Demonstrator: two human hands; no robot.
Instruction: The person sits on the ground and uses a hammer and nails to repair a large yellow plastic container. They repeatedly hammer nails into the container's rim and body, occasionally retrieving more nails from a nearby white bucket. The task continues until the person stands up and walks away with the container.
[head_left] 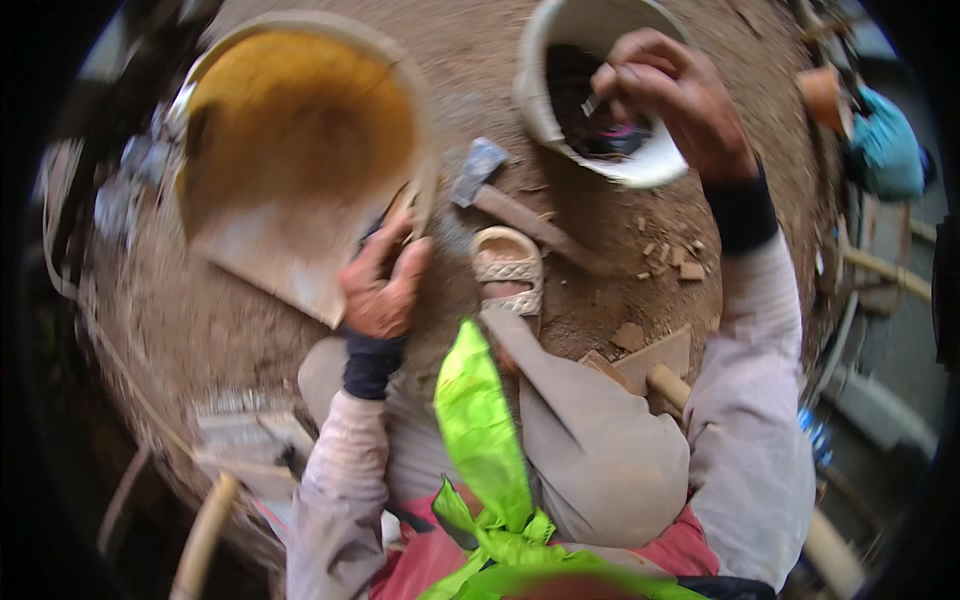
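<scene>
My left hand (385, 282) is at the near right edge of a large pale-rimmed container (300, 75) with a yellow inner wall. It is closed around a thin dark piece (385, 215), whose kind I cannot make out. My right hand (680, 95) is raised over a white bucket (540, 85) at the far right. Its fingers are pinched on a small shiny piece (591, 104), blurred by motion. Dark things and a bit of purple show inside the bucket, partly hidden by that hand. Between the containers lies a hammer (525, 218) with a wooden handle.
My sandalled foot (508, 270) is just below the hammer. Small brown chips (660, 262) and flat broken pieces (655, 360) lie on the dirt at right. A grey board-like stack (250, 435) is at lower left. Poles and a teal bundle (885, 150) line the right side.
</scene>
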